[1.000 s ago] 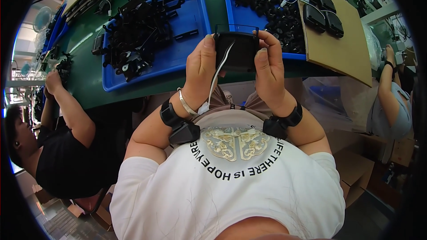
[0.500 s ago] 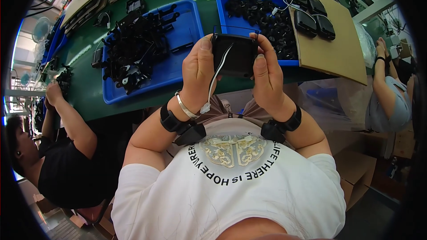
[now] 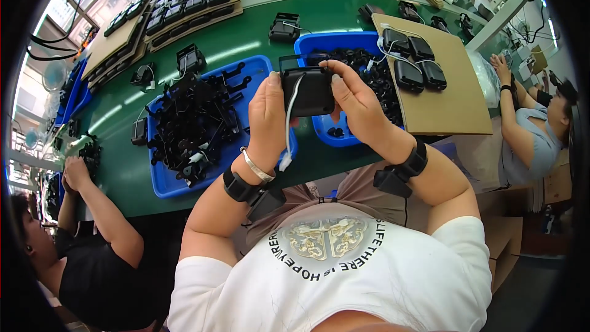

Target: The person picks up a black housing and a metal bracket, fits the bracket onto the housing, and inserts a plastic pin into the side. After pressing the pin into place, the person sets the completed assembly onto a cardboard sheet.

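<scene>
Both my hands hold a black plastic housing (image 3: 312, 93) up over the near edge of the green table. A white cable (image 3: 288, 124) hangs from it, ending in a small white connector. My left hand (image 3: 268, 107) is closed on the housing's left side, thumb on its face. On the opposite side my right hand (image 3: 356, 101) grips the right edge between thumb and fingers. A dark translucent plate (image 3: 295, 61) shows along the housing's top edge. Behind it stand a blue tray (image 3: 161, 188) of black bracket parts and a blue bin (image 3: 307, 42) of small black round parts.
A brown board (image 3: 452, 107) with several finished-looking black housings (image 3: 409, 77) lies across the blue bin's right side. Stacked boards of housings (image 3: 190, 0) fill the far left. Loose housings (image 3: 284, 27) sit on the table (image 3: 258, 0). Co-workers (image 3: 92, 258) work at left and right.
My view has tilted so that more of the far table shows. The housing is tipped differently in my hands, and my right forearm has swung outward to the right.
</scene>
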Tool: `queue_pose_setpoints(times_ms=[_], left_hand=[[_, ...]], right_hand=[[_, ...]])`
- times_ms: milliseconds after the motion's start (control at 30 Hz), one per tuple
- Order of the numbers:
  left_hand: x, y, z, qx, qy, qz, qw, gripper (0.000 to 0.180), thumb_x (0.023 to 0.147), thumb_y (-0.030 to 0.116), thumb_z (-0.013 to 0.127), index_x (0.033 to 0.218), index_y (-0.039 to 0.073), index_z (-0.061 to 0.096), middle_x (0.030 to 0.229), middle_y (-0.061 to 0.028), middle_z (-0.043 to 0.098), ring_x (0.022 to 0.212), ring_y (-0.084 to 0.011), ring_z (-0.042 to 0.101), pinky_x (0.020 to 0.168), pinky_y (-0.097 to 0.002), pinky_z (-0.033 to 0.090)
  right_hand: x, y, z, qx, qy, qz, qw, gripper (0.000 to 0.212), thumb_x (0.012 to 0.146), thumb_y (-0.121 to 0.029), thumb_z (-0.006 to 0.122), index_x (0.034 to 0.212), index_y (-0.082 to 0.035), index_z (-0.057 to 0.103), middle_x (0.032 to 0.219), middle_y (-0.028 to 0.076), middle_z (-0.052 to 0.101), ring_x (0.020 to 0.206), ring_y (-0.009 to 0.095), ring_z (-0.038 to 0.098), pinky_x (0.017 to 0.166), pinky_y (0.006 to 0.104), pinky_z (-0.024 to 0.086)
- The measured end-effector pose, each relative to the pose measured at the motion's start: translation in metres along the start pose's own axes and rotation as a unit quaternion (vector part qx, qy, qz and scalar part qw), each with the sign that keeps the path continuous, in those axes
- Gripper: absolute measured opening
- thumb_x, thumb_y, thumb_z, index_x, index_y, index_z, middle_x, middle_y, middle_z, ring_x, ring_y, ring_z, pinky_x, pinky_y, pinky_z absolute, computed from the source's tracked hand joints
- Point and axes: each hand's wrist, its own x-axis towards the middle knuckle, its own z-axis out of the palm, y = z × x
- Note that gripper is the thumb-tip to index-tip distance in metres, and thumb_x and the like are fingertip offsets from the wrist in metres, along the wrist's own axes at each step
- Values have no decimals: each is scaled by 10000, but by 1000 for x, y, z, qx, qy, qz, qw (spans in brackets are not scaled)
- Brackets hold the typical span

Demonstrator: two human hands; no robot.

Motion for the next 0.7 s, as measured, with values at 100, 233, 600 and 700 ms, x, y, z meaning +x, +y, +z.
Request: queue_pose_setpoints(times_ms=[100, 233, 600, 700], left_hand=[[5, 4, -5, -29, 17, -42, 999, 379, 970, 374, 356, 988, 33, 521, 700, -1, 546, 507, -47, 473, 420, -182, 368], [9, 7, -2, -94, 13, -66, 993, 378, 970, 362, 358, 1083, 21, 476, 825, -47, 567, 619, -87, 534, 504, -214, 428], [-2, -4, 5, 4, -43, 33, 998, 277, 943, 189, 451, 1162, 21, 432, 1061, -93, 550, 890, -144, 556, 696, -241, 447], [0, -8, 11, 2, -83, 27, 996, 268, 910, 113, 498, 1157, 27, 437, 1049, -85, 556, 893, -137, 552, 706, -237, 440]], right_hand=[[25, -13, -3, 3, -39, 45, 998, 381, 961, -292, 399, 1241, -37, 435, 827, -3, 531, 610, 54, 496, 514, 174, 409], [62, -21, -12, -78, -53, 97, 991, 357, 936, -314, 435, 1159, -42, 498, 784, 6, 545, 586, 74, 521, 483, 201, 424], [255, 90, -170, -192, 94, 253, 944, 238, 857, -234, 481, 849, -28, 601, 727, 119, 632, 591, 240, 614, 519, 372, 503], [282, 148, -231, -424, 15, 233, 875, 292, 886, -243, 440, 966, 20, 536, 825, 157, 611, 654, 266, 618, 521, 344, 490]])
